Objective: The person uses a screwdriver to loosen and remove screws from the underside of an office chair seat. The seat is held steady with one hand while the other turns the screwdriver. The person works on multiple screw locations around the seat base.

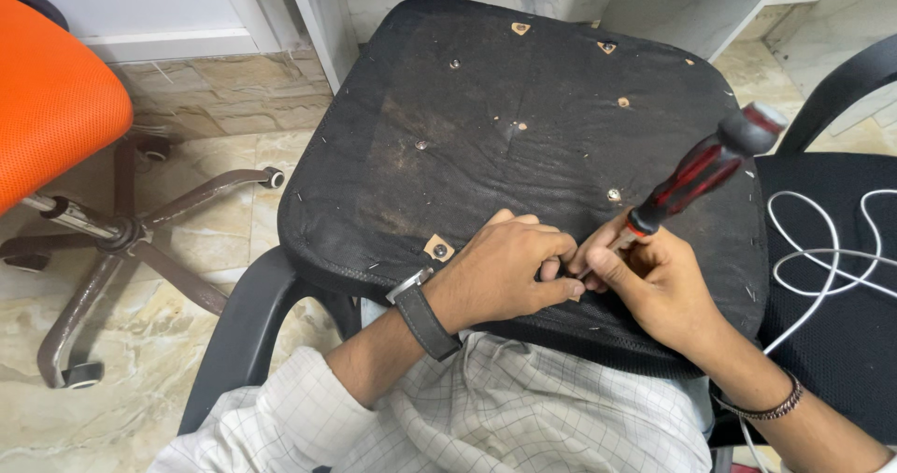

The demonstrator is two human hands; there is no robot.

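Note:
An upturned black chair seat [505, 127], its fabric underside dotted with screws and staples, rests on my lap. My right hand [649, 281] grips the shaft of a red-and-black screwdriver [705, 169], whose handle points up to the right. Its tip is pressed against the seat near the front edge. My left hand [509, 267], with a watch on the wrist, is pinched around something small right at the tip; what it holds is hidden by the fingers.
An orange office chair [56, 99] with a brown wheeled base [121, 239] stands at the left on the marble floor. A black chair [841, 277] with a white cable [822, 249] lying on it is at the right. A black armrest [243, 333] sits below left.

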